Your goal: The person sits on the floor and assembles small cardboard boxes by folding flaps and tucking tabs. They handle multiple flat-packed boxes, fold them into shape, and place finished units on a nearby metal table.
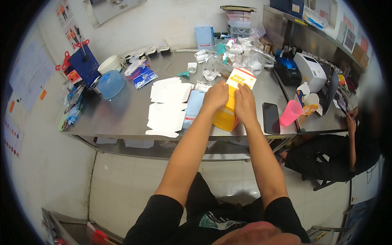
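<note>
A yellow cardboard carton (pixel 223 119) with a white and orange end is between my hands, over the front part of the steel table (pixel 122 118). My left hand (pixel 216 96) grips its left side with the fingers curled. On the right side my right hand (pixel 245 104) holds it, fingers pressed along the upper face. The undersides of both hands are hidden. Left of the carton lies a light blue booklet or box (pixel 195 107), partly covered by my left forearm. Beside that, an unfolded white carton blank (pixel 166 116) lies flat, with another white blank (pixel 171 90) behind it.
Behind my hands is a heap of clear plastic bags and bottles (pixel 241 55). A black phone (pixel 271 118) and a pink cup (pixel 291 112) stand near the right edge. Farther right are printers (pixel 311 71) and a seated person (pixel 326 157). A blue bowl (pixel 111 84) sits left.
</note>
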A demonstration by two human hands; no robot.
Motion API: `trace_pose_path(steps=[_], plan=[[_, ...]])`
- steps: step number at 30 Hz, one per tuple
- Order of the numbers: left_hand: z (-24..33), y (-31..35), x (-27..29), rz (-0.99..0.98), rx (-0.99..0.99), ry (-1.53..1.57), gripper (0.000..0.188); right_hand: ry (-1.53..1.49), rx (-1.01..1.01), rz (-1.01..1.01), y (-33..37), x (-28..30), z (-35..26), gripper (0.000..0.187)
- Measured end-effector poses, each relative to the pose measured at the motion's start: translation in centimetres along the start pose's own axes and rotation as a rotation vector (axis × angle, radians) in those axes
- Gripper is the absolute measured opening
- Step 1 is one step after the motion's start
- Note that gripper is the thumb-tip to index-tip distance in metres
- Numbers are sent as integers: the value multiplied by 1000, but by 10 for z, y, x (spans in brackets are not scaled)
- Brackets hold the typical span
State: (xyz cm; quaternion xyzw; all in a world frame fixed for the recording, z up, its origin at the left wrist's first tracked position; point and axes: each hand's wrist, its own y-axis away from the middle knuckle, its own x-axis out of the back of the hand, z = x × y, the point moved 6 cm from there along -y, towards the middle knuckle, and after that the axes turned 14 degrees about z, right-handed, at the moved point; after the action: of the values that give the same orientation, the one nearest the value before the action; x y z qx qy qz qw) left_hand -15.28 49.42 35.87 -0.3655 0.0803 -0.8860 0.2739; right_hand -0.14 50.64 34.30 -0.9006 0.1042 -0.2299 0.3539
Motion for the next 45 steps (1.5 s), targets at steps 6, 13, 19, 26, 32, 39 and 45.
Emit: trace_pose_path(steps=[6, 13, 19, 26, 32, 39, 45], plan=[[-43, 40, 38, 246, 131, 452, 35, -159, -206, 93, 95, 49, 2, 63], [-129, 91, 139, 227, -103, -460, 52, 102, 44, -82, 165, 70, 26, 63], [-185, 123, 150, -138, -112, -517, 75, 52, 66, -170, 160, 74, 27, 63], [-193, 123, 159, -333, -206, -510, 94, -153, -86, -145, 182, 98, 37, 59], [-205, 115, 180, -320, -241, -330, 79, -59, -550, -175, 288, 113, 104, 52], [-197, 108, 191, -180, -376, -249, 38, 315, -804, -649, 433, 148, 145, 53], [-167, 106, 180, -140, -480, -401, 18, 426, -980, -867, 518, 148, 148, 57]])
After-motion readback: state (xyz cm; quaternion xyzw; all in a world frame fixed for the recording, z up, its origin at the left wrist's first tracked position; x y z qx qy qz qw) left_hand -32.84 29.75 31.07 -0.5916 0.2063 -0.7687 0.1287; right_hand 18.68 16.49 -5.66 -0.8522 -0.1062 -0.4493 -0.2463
